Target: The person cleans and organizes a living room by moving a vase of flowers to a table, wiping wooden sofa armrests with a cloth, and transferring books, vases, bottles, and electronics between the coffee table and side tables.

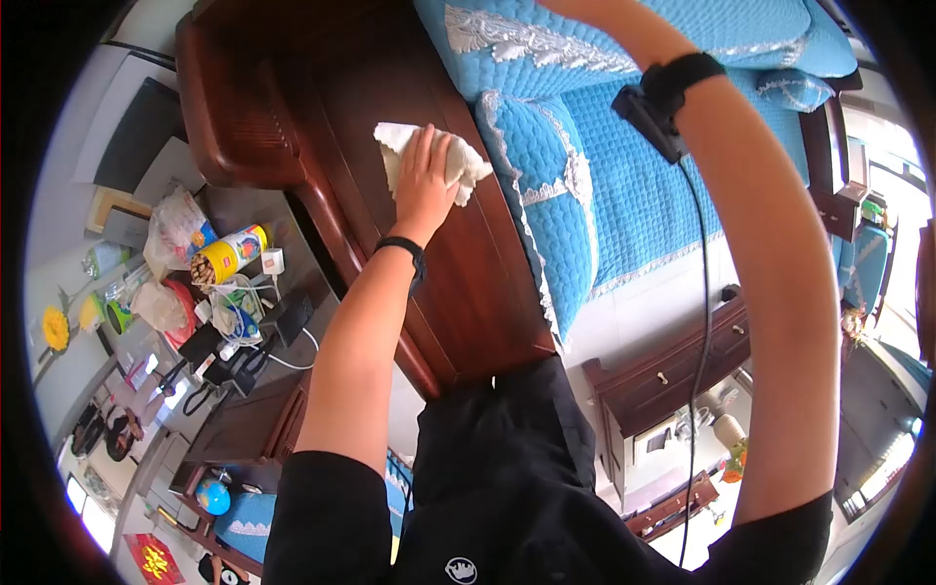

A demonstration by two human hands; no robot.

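A cream-white cloth [390, 146] lies on the dark brown wooden surface of a bench [487, 263]. My left hand [426, 185] presses on the cloth and grips it, with folds bunched around the fingers. A dark band circles that wrist. My right hand [573, 8] is at the top edge of the view, by a blue quilted cushion with white lace trim [546, 49]. Its fingers are cut off by the frame, so their state is hidden. A black strap with a small device [658, 107] sits on the right wrist, and a cable hangs from it.
Another lace-edged blue cushion [541, 195] rests beside the wood. Left of the bench, a cluttered table [302, 244] holds a yellow can [229, 253], plastic bags, chargers and cables. The wrist cable [704, 322] runs down past a brown wooden table with drawers [673, 370].
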